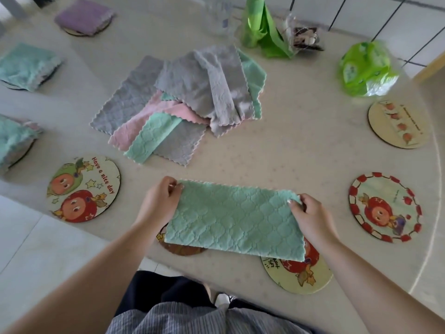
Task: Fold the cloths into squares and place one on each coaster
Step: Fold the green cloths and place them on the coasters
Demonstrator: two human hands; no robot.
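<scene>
While held up just over the near edge of the pale round table (301, 150), soft mint-green quilted cloth (236, 219) in a long strip, folded once by the look of it. Long way runs left to right, one short end at each hand. Left hand (160, 201) pinching the far left corner, fingers curled on it. Right hand (313, 219) pinching the far right corner the same way. Both just as near, so either could bring its end over to meet the other and make a square, probably the next fold.

Under the cloth, two picture coasters partly hidden: a brown one (183, 248) on the left, a yellow one with a red figure (301, 273) on the right. Bare still: a round coaster with two faces (84, 189) to the left, a red-rimmed coaster (385, 208) and a pale peach coaster (398, 124) to the right. Far left, three coasters already covered: a folded purple cloth (84, 16) and two folded mint ones (26, 66) (14, 141).

Middle of the table: a loose pile of grey, pink and mint cloths (178, 100). Behind it, green bags (262, 32) (366, 68). Pale tiled floor (36, 237) below.
</scene>
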